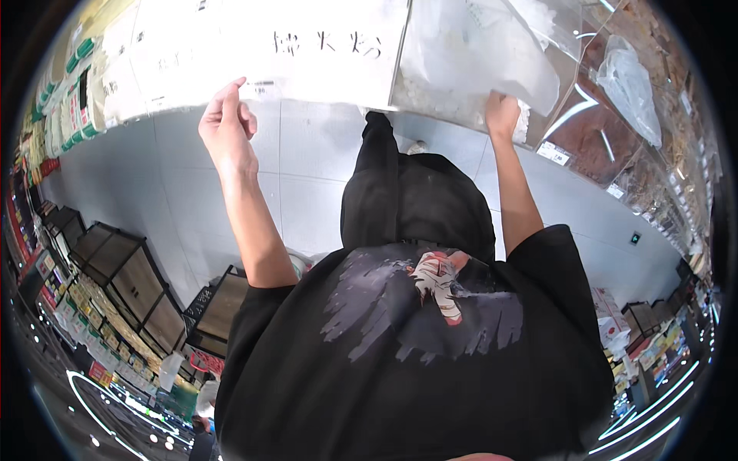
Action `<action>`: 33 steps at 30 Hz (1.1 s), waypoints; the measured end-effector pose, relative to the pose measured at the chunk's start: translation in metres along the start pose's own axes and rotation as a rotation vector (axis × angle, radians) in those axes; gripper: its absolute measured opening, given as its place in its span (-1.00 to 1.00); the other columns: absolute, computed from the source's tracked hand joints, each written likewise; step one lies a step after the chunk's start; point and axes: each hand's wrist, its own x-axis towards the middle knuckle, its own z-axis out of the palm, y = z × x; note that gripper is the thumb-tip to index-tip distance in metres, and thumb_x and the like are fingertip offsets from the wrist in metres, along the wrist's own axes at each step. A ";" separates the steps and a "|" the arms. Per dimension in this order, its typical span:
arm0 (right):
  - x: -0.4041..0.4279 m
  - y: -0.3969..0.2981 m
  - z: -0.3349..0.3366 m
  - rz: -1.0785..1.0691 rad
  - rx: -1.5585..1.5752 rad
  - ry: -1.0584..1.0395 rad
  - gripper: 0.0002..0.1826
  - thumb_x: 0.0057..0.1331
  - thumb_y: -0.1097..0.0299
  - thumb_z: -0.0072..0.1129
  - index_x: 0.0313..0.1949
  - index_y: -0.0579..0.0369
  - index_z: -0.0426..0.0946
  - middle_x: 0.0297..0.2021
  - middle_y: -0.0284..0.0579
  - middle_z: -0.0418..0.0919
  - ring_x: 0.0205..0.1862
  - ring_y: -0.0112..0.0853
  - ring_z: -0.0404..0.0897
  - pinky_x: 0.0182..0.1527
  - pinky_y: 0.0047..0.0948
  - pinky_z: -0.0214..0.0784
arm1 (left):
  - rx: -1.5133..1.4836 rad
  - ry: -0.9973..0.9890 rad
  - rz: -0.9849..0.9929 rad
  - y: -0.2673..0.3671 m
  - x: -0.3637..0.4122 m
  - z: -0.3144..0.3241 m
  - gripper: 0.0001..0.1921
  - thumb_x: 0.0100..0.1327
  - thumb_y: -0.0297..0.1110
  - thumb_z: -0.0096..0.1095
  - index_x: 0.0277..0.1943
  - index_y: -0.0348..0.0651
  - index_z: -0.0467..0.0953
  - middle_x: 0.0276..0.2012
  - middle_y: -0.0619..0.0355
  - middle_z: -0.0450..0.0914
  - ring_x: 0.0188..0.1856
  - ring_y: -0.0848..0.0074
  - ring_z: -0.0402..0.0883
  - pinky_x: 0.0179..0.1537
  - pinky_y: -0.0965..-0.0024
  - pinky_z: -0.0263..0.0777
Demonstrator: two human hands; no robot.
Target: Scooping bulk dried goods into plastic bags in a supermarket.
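My left hand (229, 124) is at the front edge of a bright white counter bin (323, 75), index finger extended and other fingers curled. It holds nothing, and its fingertip is beside a small printed price label (260, 86). Overexposure washes out most of the bin's surface, which bears large handwritten characters. Farther right, my right hand (503, 115) is closed at the lower edge of a translucent plastic sheet (478, 52), possibly a bag or soft cover. Its fingertips are partly hidden there. Beneath the sheet is a clear-fronted bin (444, 95) with pale contents.
Clear bins of brown dried goods (611, 121) curve away at right, with a crumpled clear plastic bag (628, 86) on top. White-and-green packages (72, 118) are stacked at far left. Wooden display cabinets (135, 282) stand behind on the left. Pale tiled floor (311, 155) runs below the counter.
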 end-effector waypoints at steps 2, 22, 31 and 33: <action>0.005 -0.025 -0.010 0.347 0.056 -0.102 -0.52 0.35 0.06 0.05 -0.02 0.28 0.54 -0.09 0.18 0.64 0.02 0.08 0.59 0.11 -0.08 0.36 | -0.059 0.114 -0.043 -0.020 -0.033 -0.021 -0.84 0.41 -0.37 0.20 -0.14 -0.31 0.61 -0.64 0.35 0.32 -0.66 0.75 0.21 -0.61 0.63 -0.01; 0.012 -0.014 -0.004 0.191 -0.024 -0.087 -0.32 0.20 0.04 0.19 0.12 0.39 0.37 -0.05 0.35 0.59 0.06 0.09 0.57 0.14 -0.11 0.38 | 0.218 0.403 -0.409 -0.322 -0.298 -0.184 -0.88 0.33 -0.40 0.23 -0.29 -0.24 0.49 -0.66 0.28 0.37 -0.70 0.66 0.31 -0.71 0.55 0.14; 0.018 -0.007 -0.001 0.240 -0.015 -0.055 -0.35 0.21 0.03 0.24 0.09 0.34 0.40 -0.14 0.27 0.63 0.00 0.08 0.60 0.09 -0.12 0.38 | 0.167 0.351 -0.842 -0.316 -0.224 -0.109 -0.81 0.30 -0.35 0.25 -0.37 -0.29 0.53 -0.63 0.24 0.44 -0.69 0.63 0.39 -0.67 0.53 0.18; 0.016 -0.015 -0.005 0.255 -0.045 -0.054 -0.37 0.23 0.02 0.26 0.05 0.34 0.42 -0.22 0.26 0.64 -0.06 0.07 0.62 0.06 -0.12 0.39 | 0.131 0.182 -0.701 -0.305 -0.178 -0.090 -0.74 0.35 -0.28 0.20 -0.39 -0.29 0.53 -0.65 0.26 0.42 -0.69 0.64 0.37 -0.65 0.53 0.20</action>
